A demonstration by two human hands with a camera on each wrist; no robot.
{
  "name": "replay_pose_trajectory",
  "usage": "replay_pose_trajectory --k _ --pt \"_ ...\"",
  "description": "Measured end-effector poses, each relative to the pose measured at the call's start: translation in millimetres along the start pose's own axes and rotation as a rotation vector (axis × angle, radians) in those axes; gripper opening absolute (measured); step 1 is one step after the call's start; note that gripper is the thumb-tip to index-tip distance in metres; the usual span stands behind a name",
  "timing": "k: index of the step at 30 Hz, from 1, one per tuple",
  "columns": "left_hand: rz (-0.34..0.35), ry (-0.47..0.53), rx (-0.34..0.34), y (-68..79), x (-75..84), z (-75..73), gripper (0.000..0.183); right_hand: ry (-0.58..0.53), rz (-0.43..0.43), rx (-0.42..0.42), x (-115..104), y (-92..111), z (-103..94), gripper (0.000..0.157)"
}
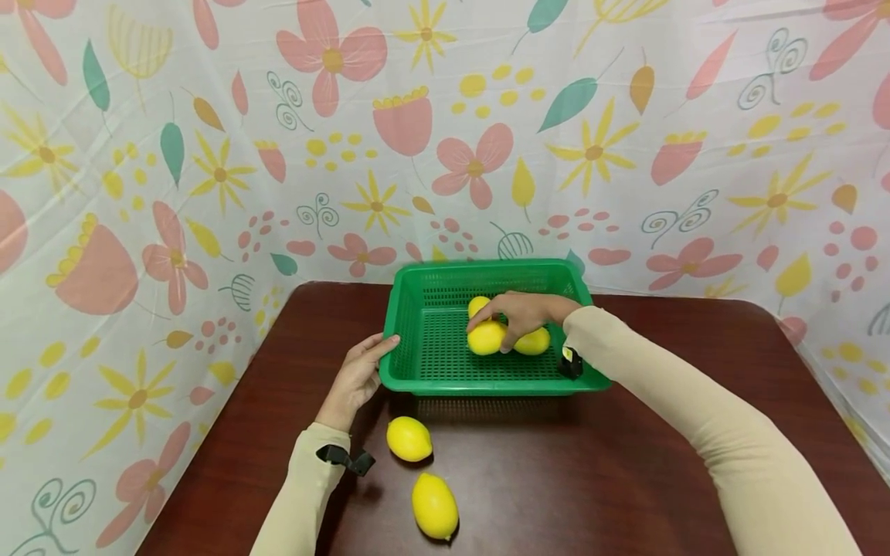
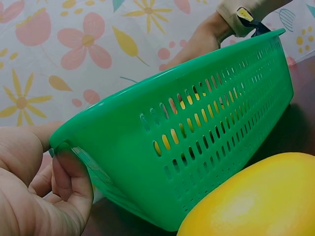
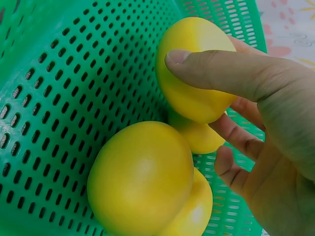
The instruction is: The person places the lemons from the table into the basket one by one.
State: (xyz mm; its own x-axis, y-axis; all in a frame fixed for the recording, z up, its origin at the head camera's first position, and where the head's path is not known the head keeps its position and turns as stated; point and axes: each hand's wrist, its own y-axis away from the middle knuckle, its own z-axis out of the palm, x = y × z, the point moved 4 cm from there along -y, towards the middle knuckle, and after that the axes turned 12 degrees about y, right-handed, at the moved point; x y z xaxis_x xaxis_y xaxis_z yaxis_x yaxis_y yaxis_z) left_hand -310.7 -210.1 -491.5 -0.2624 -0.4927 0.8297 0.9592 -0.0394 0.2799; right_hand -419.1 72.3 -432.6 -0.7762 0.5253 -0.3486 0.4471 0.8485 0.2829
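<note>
My left hand (image 1: pixel 358 380) grips the left rim of a green plastic basket (image 1: pixel 480 386), thumb over the edge and fingers curled beneath it in the left wrist view. Inside the basket, my right hand (image 1: pixel 523 313) holds a yellow lemon (image 3: pixel 197 98) between thumb and fingers. Other lemons lie around it on the slotted floor, one large lemon (image 3: pixel 142 172) close below the held one in the right wrist view. Part of another lemon (image 1: pixel 534 341) shows beneath my right wrist. In front of the basket, two lemons (image 1: pixel 409 439) (image 1: pixel 435 506) lie on the table.
The dark reddish-brown table (image 1: pixel 626 479) carries the basket near its back edge. A floral-patterned curtain (image 1: pixel 480 108) hangs behind the table and along its left side. Black wrist straps (image 1: pixel 345 459) sit over both beige sleeves (image 1: pixel 695 417).
</note>
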Motion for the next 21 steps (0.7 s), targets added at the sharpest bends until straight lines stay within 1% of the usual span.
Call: replay_pose_trajectory --k 6,9,14,15,17,19,21 --pt "0.004 0.011 -0.005 -1.5 -0.3 0.6 0.048 0.002 0.013 -0.023 1 -2 0.0 0.065" --pt "0.003 0.011 -0.008 -1.6 -0.8 1.6 0.048 -0.005 0.019 -0.030 0 1 -1.7 0.065" --pt "0.002 0.005 0.002 -1.9 -0.7 1.6 0.048 -0.035 0.026 -0.005 -9 10 -11.8 0.059" --pt "0.002 0.004 0.003 -2.2 -0.7 1.3 0.048 -0.041 0.019 0.013 -12 12 -14.8 0.056" --pt "0.003 0.003 0.005 -2.4 -0.6 0.5 0.049 -0.042 0.007 0.073 -21 19 -21.7 0.051" --pt "0.004 0.001 0.004 -2.7 -0.7 0.2 0.049 -0.045 0.006 0.166 -32 28 -28.1 0.046" --pt "0.001 -0.001 0.001 -2.3 -0.8 0.3 0.049 -0.032 0.021 0.295 -45 38 -31.9 0.042"
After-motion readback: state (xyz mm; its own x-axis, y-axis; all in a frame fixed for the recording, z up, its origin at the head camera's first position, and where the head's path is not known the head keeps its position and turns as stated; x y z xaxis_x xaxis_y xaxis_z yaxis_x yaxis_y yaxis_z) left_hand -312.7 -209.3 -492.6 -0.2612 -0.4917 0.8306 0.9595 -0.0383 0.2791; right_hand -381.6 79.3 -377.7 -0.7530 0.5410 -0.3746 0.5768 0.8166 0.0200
